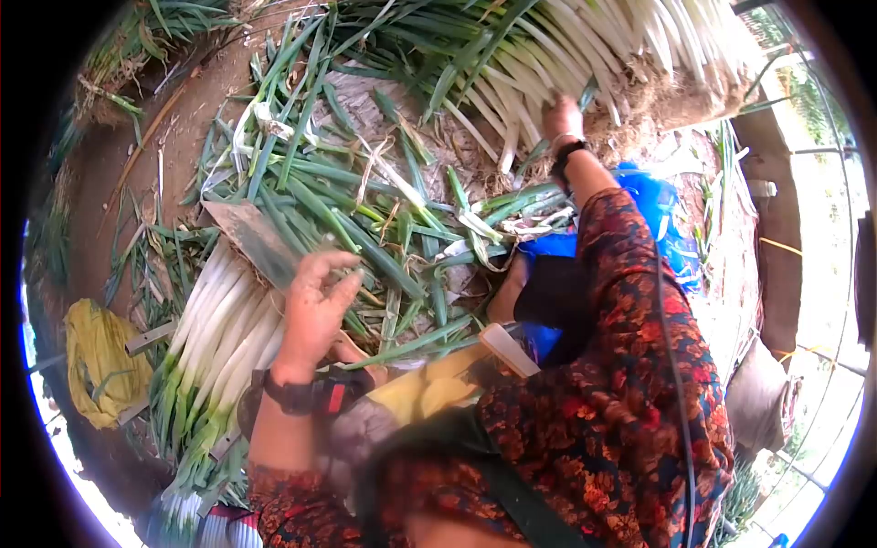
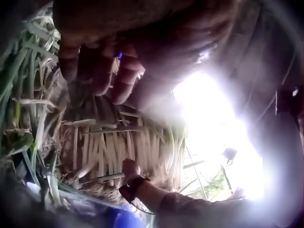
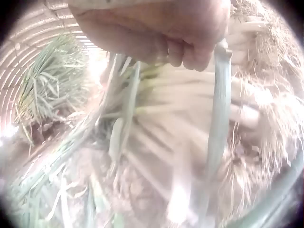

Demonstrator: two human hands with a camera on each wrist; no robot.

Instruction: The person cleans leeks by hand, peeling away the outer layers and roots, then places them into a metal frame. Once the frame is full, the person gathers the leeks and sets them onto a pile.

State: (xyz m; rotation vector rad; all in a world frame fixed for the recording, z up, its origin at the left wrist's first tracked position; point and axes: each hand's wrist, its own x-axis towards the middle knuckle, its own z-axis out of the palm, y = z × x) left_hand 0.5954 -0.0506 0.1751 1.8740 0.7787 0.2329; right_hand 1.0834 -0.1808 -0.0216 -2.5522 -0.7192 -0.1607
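Note:
Large white-stemmed onions with roots (image 1: 630, 46) lie heaped at the top of the head view. The right hand (image 1: 564, 121) is at the heap's near edge; in the right wrist view its fingers (image 3: 190, 54) are curled, with a long green leaf (image 3: 218, 104) held at their tips. The left hand (image 1: 315, 310), fingers loosely bent and apart, is above a second bunch of trimmed-looking onions (image 1: 224, 315) and beside a flat, blade-like piece (image 1: 251, 237). Nothing shows in the left hand's fingers (image 2: 126, 80) in the left wrist view.
Loose green leaves (image 1: 402, 237) cover the middle ground. A yellow bag (image 1: 100, 365) lies at the left, a blue plastic bag (image 1: 671, 228) near the right arm. More leafy bundles (image 3: 54, 80) stand farther off in the right wrist view. A cable (image 1: 676, 365) runs along the right sleeve.

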